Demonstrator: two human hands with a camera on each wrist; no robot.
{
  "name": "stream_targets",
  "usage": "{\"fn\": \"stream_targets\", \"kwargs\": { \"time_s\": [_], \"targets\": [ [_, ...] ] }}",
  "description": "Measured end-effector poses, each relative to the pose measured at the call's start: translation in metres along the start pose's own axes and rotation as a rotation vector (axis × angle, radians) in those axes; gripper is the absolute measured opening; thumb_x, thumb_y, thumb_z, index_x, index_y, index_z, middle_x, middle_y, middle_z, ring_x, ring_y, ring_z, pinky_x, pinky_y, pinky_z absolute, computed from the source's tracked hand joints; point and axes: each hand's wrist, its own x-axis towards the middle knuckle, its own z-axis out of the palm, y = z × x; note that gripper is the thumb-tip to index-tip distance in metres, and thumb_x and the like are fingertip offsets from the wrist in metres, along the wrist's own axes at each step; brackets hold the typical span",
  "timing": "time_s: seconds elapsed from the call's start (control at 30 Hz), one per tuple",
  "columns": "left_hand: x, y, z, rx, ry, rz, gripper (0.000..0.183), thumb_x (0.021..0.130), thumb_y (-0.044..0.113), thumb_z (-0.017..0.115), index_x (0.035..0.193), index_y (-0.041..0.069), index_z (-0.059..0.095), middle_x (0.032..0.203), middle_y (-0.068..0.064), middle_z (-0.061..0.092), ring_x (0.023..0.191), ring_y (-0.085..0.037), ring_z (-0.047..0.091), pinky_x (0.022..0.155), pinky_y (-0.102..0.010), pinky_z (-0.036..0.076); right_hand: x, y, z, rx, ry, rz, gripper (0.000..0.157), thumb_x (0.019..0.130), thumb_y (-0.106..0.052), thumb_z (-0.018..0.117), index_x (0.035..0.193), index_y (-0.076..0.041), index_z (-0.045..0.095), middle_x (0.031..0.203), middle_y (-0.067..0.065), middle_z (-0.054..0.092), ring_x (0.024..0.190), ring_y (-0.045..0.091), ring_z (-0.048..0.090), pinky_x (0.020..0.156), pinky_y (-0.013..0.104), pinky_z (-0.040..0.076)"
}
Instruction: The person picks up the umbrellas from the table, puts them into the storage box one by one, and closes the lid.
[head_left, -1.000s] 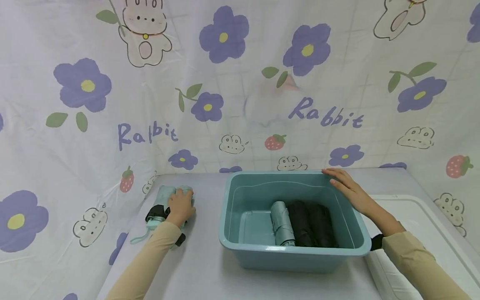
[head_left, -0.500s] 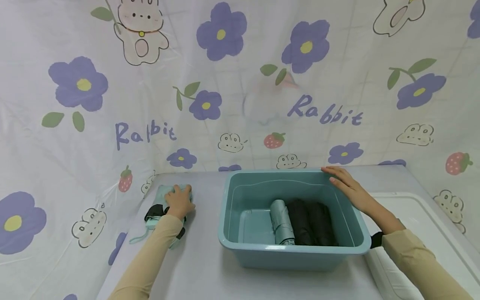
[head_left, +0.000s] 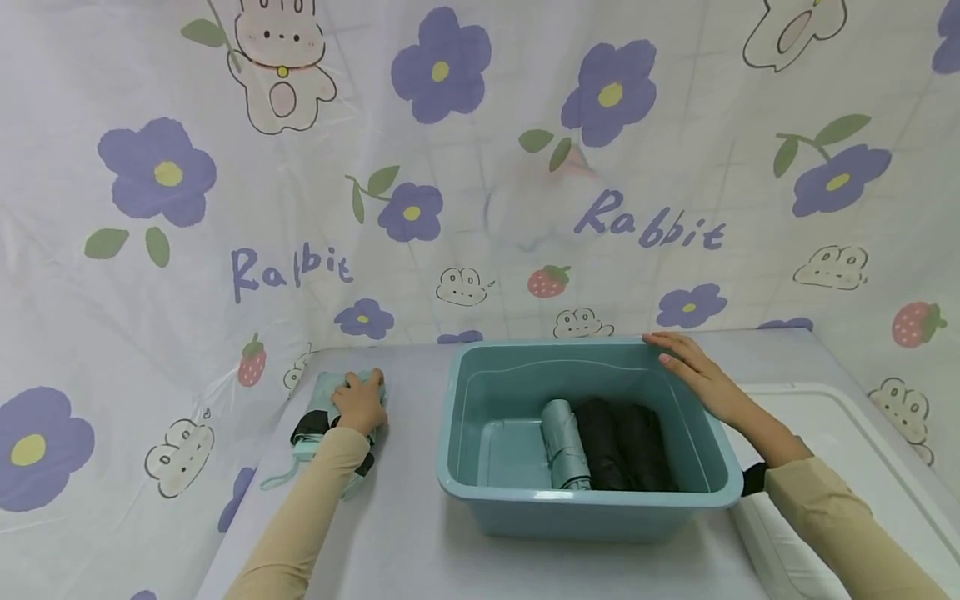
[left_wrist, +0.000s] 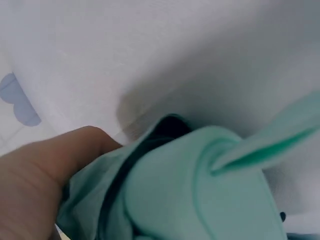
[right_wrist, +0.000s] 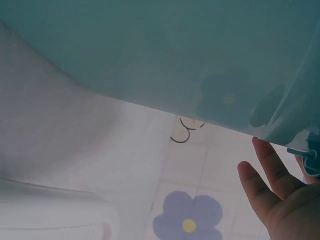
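Observation:
Two light teal folded umbrellas lie side by side on the table at the left in the head view. My left hand (head_left: 360,404) grips the right-hand umbrella (head_left: 355,483) from above, fingers curled over its fabric. In the left wrist view, my thumb lies along its side, near the pale handle (left_wrist: 165,185) and wrist strap. The other umbrella (head_left: 305,451), with a black band, lies just left of it. My right hand (head_left: 705,383) rests with extended fingers on the back right rim of a teal bin (head_left: 592,498).
Inside the bin lie a teal folded umbrella (head_left: 564,446) and two black rolled bundles (head_left: 600,450), toward its right half. A white lid (head_left: 810,417) lies on the table right of the bin. A patterned curtain (head_left: 487,167) hangs behind and beside the table.
My left hand has shifted slightly and its fingers have settled round the umbrella, whose handle end has moved a little. My right hand stays at the bin's rim.

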Motion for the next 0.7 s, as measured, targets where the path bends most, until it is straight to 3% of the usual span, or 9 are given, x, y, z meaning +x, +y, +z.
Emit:
{"fn": "stream_targets", "kwargs": {
  "time_s": [0.2,0.33,0.57,0.7],
  "targets": [
    [0.003,-0.003,0.001,0.009,0.028,0.020,0.054,0.074,0.027,0.077,0.114,0.016,0.043,0.106,-0.031,0.040,0.088,-0.052,0.048,0.078,-0.061,0.037,-0.001,-0.001,-0.001,-0.010,-0.006,0.004,0.044,0.102,-0.024,0.033,0.142,-0.006,0.034,0.146,0.022,0.024,0.132,0.045,0.020,0.095,0.073,0.017],
    [0.003,-0.010,-0.006,-0.025,0.017,0.028,0.055,0.074,0.031,0.077,0.115,0.019,0.043,0.105,-0.029,0.043,0.088,-0.050,0.049,0.078,-0.060,0.037,0.003,-0.003,0.002,-0.008,-0.007,0.002,0.044,0.102,-0.023,0.034,0.142,-0.006,0.034,0.145,0.021,0.024,0.131,0.045,0.021,0.094,0.073,0.018],
    [0.006,-0.012,-0.016,-0.214,0.023,0.053,0.056,0.075,0.031,0.074,0.121,0.021,0.042,0.110,-0.027,0.044,0.087,-0.047,0.050,0.077,-0.059,0.037,0.001,-0.004,0.001,0.007,-0.011,0.006,0.043,0.101,-0.019,0.035,0.143,-0.006,0.033,0.146,0.021,0.023,0.131,0.046,0.020,0.092,0.073,0.018],
    [0.007,-0.013,-0.027,-0.330,0.010,0.059,0.058,0.078,0.031,0.071,0.124,0.021,0.038,0.112,-0.026,0.041,0.083,-0.041,0.049,0.070,-0.052,0.040,0.002,-0.005,0.001,0.009,-0.018,0.005,0.044,0.102,-0.020,0.035,0.143,-0.006,0.033,0.146,0.021,0.023,0.131,0.046,0.020,0.093,0.073,0.018]
  ]
}}
